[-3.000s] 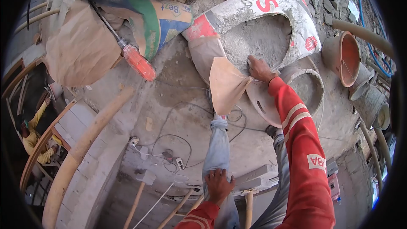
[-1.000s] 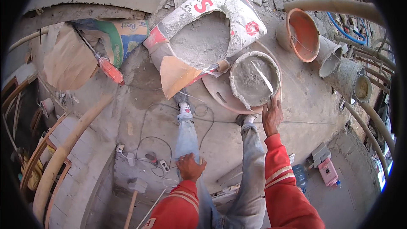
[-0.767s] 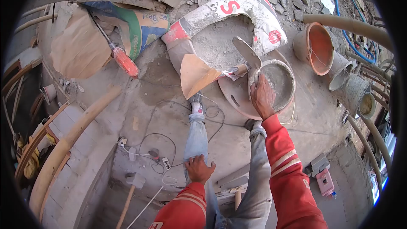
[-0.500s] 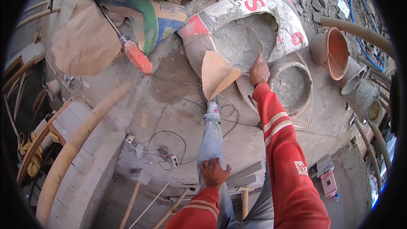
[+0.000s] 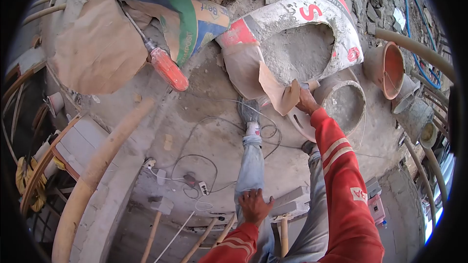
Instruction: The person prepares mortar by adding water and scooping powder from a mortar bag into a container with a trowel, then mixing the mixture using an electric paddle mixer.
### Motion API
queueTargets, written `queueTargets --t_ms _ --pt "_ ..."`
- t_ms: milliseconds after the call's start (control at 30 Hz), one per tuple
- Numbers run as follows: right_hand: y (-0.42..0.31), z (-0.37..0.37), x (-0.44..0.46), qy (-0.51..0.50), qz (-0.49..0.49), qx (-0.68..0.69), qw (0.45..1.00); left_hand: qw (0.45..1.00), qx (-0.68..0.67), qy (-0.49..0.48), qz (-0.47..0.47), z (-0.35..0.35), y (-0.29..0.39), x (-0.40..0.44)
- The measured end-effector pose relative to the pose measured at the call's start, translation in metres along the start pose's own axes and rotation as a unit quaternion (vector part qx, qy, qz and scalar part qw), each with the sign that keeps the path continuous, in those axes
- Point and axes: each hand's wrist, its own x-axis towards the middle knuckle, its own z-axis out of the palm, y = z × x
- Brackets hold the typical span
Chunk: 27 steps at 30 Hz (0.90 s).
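Observation:
My left hand lies with spread fingers on the knee of my jeans. My right hand is at the lower edge of the open mortar bag, beside the torn brown paper flap. Its fingers are partly hidden by the flap, and what they hold cannot be made out. Grey powder fills the bag's opening. Just right of this hand is a round bucket with grey mix in it, on a pinkish board. The trowel's blade is not visible.
An orange-handled power tool lies on brown paper by a green and blue bag. More buckets lie at the right. Cables and a socket strip are on the floor. A wooden rail curves at the left.
My right hand has drawn back from the powder to the bag's lower edge, and the trowel blade seen in the powder has gone from view. My left hand stays on the knee.

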Motion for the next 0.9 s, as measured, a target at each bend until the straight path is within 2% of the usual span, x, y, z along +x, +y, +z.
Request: queueTargets --t_ms 67,100,167,233,300,333,367,433,567,633,700,800,900 --pt "0.004 -0.007 0.001 -0.041 -0.020 0.010 0.999 1.000 -0.002 0.000 0.005 0.004 -0.002 -0.001" --pt "0.044 0.022 0.009 -0.023 -0.097 -0.011 0.995 1.000 0.000 0.002 0.005 0.006 -0.004 -0.001" --pt "-0.003 -0.024 -0.001 -0.062 -0.025 0.061 0.996 1.000 0.007 -0.009 -0.001 0.002 -0.005 0.001" --pt "-0.023 -0.019 0.007 -0.053 -0.083 0.075 0.992 0.999 0.005 -0.032 -0.003 -0.001 -0.001 0.004" --pt "-0.019 -0.034 0.006 -0.046 -0.130 0.073 0.988 1.000 0.009 -0.004 0.013 0.003 0.005 0.003" --pt "-0.011 -0.025 0.006 -0.047 -0.117 0.007 0.992 1.000 0.007 -0.010 0.012 -0.002 0.009 0.002" --pt "0.000 -0.023 -0.004 -0.067 -0.065 0.008 0.996 1.000 0.010 -0.011 0.009 -0.005 0.010 0.002" --pt "-0.028 -0.042 0.001 -0.102 0.016 0.014 0.995 1.000 0.019 -0.019 0.005 -0.007 0.006 0.005" --pt "-0.004 -0.011 0.018 -0.048 -0.047 0.061 0.996 0.999 0.021 -0.025 0.010 -0.006 0.015 0.009" --pt "-0.061 -0.065 0.005 -0.118 0.029 0.040 0.992 0.999 0.025 -0.023 0.001 -0.007 0.012 0.004" --pt "-0.056 -0.055 0.014 -0.068 -0.006 0.054 0.996 1.000 0.022 -0.016 0.000 0.001 0.011 0.004" --pt "-0.048 -0.052 0.023 -0.084 0.002 0.038 0.996 0.999 0.028 -0.033 -0.002 -0.002 0.022 0.004" --pt "-0.047 -0.056 0.024 -0.076 -0.014 0.065 0.995 1.000 0.015 -0.008 -0.009 -0.001 0.019 0.004"
